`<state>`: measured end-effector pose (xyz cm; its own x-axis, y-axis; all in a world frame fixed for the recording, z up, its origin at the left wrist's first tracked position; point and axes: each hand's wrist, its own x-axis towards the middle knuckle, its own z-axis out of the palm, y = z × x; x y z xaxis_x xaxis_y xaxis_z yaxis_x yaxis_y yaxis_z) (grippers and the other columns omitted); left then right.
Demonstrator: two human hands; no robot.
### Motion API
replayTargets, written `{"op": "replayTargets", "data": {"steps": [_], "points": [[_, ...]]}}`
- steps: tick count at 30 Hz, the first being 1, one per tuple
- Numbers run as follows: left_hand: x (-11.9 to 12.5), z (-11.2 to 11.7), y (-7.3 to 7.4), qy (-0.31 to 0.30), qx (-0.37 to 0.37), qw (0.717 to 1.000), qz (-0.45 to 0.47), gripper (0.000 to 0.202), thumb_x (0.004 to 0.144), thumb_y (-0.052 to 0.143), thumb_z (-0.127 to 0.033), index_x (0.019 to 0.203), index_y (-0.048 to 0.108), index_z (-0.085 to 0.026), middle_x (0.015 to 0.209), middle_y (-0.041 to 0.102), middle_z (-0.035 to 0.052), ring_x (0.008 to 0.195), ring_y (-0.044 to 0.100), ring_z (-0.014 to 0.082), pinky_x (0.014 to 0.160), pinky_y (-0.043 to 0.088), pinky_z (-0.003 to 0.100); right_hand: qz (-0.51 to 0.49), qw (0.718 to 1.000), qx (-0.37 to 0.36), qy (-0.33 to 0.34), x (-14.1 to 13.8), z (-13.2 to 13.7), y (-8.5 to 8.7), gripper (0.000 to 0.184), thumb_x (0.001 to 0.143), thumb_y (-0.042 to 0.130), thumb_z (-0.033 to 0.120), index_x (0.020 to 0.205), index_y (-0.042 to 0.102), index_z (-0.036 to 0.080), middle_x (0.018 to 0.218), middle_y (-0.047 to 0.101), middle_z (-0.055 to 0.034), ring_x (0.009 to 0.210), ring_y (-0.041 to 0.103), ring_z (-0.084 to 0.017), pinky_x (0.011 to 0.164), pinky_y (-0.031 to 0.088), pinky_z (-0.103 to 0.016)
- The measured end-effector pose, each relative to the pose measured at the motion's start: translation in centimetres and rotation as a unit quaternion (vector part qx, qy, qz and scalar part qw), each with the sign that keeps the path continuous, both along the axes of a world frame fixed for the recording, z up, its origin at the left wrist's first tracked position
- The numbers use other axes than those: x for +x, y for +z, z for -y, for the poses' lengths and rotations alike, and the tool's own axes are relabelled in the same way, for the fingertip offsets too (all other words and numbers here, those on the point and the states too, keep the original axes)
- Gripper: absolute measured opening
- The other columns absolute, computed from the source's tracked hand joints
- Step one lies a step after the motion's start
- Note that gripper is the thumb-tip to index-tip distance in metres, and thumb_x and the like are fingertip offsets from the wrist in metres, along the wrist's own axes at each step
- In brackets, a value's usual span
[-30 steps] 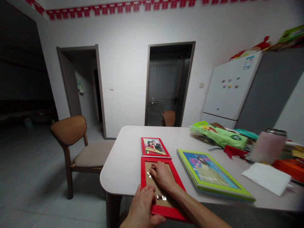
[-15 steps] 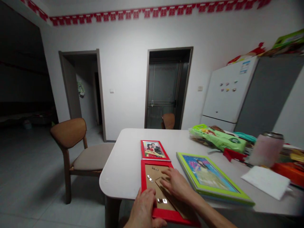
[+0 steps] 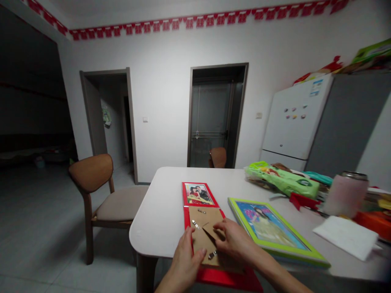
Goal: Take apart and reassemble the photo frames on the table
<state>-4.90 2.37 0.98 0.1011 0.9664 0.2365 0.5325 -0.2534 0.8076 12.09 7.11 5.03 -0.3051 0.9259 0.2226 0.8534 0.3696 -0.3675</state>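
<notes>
red frame, brown backing over it; left fingers grip backing's edge, right fingers pinch flap

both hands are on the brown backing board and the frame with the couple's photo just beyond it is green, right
Only the colour is wrong: the head view shows that the frame with the couple's photo is red. The left hand and right hand are indeed on the brown backing board.

Two red rectangular picture frames, one beneath the fingers, one just beyond; three silver metal clips near the fingers; two brown wooden chairs farther off.
</notes>
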Motion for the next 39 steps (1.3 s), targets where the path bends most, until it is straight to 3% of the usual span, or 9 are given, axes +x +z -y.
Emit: {"op": "replayTargets", "data": {"steps": [8,15,21,24,26,29,32,35,39], "points": [[-3.2,-3.3,0.2,0.050,-0.041,0.955,0.291,0.036,0.069,0.043,-0.014,0.104,0.041,-0.014,0.101,0.058,0.0055,0.087,0.057,0.0152,0.075,0.045,0.024,-0.091,0.995,0.013,0.040,-2.7,0.8,2.8,0.039,0.066,0.048,0.032,0.099,0.058,0.016,0.097,0.058,-0.0095,0.088,0.053,-0.020,0.077,0.038,-0.028],[-11.2,-2.4,-0.3,0.104,-0.080,0.965,0.229,0.038,0.061,0.045,-0.017,0.098,0.044,-0.012,0.083,0.063,0.0053,0.068,0.060,0.0174,0.061,0.047,0.027,0.015,0.997,-0.002,-0.077,2.3,0.1,-2.0,0.034,0.071,0.042,0.027,0.096,0.058,0.012,0.090,0.060,-0.0139,0.084,0.055,-0.022,0.076,0.038,-0.030],[-12.8,-2.4,-1.1,0.181,-0.035,0.981,0.056,0.045,0.057,0.051,-0.017,0.101,0.048,-0.015,0.104,0.056,0.0069,0.100,0.049,0.0215,0.087,0.035,0.031,0.033,0.992,-0.042,-0.112,2.8,-0.2,-4.0,0.042,0.064,0.041,0.013,0.104,0.050,0.009,0.089,0.061,-0.0155,0.082,0.057,-0.023,0.072,0.039,-0.029],[-11.4,-2.1,-0.9,0.214,0.017,0.970,-0.114,0.048,0.060,0.050,-0.017,0.108,0.046,-0.013,0.115,0.049,0.0099,0.111,0.040,0.0219,0.095,0.026,0.034,-0.042,0.988,-0.035,-0.142,2.6,-0.6,-3.7,0.049,0.061,0.042,0.012,0.109,0.045,0.004,0.091,0.060,-0.0177,0.083,0.056,-0.024,0.074,0.039,-0.030],[-9.2,-1.6,-0.4,0.194,0.049,0.971,-0.132,0.046,0.064,0.047,-0.017,0.110,0.045,-0.011,0.120,0.045,0.0116,0.114,0.037,0.0210,0.097,0.025,0.034,-0.173,0.968,-0.091,-0.156,2.5,-0.6,-3.1,0.056,0.062,0.041,0.015,0.116,0.037,0.004,0.084,0.063,-0.0147,0.074,0.059,-0.022,0.069,0.041,-0.030],[-4.1,-0.3,0.8,0.093,0.085,0.989,-0.082,0.045,0.066,0.049,-0.020,0.111,0.046,-0.011,0.125,0.040,0.0122,0.117,0.033,0.0216,0.098,0.026,0.036,-0.431,0.864,-0.230,-0.121,2.1,0.0,-1.5,0.067,0.065,0.038,0.020,0.128,0.016,0.013,0.073,0.064,-0.0058,0.057,0.059,-0.017,0.058,0.043,-0.029],[1.1,0.8,2.2,-0.031,0.122,0.990,-0.057,0.057,0.062,0.059,-0.025,0.115,0.042,-0.015,0.129,0.035,0.0114,0.118,0.029,0.0247,0.098,0.025,0.041,-0.565,0.779,-0.266,-0.061,1.2,1.2,0.5,0.075,0.065,0.042,0.021,0.130,0.006,0.023,0.075,0.065,-0.0016,0.057,0.060,-0.015,0.059,0.045,-0.029],[4.2,1.2,3.4,-0.076,0.166,0.981,-0.066,0.053,0.064,0.057,-0.021,0.114,0.042,-0.014,0.124,0.041,0.0130,0.113,0.036,0.0256,0.095,0.031,0.042,-0.572,0.776,-0.266,-0.021,0.6,1.8,1.7,0.081,0.062,0.050,0.020,0.131,0.007,0.022,0.076,0.065,-0.0013,0.061,0.060,-0.015,0.060,0.045,-0.028],[3.7,1.0,4.5,-0.064,0.249,0.963,-0.077,0.040,0.071,0.041,-0.011,0.111,0.044,-0.016,0.099,0.057,0.0093,0.092,0.051,0.0194,0.083,0.042,0.035,-0.473,0.853,-0.219,-0.037,1.2,0.8,1.2,0.074,0.062,0.051,0.023,0.129,0.019,0.014,0.058,0.060,0.0021,0.051,0.056,-0.013,0.051,0.042,-0.023]]}}
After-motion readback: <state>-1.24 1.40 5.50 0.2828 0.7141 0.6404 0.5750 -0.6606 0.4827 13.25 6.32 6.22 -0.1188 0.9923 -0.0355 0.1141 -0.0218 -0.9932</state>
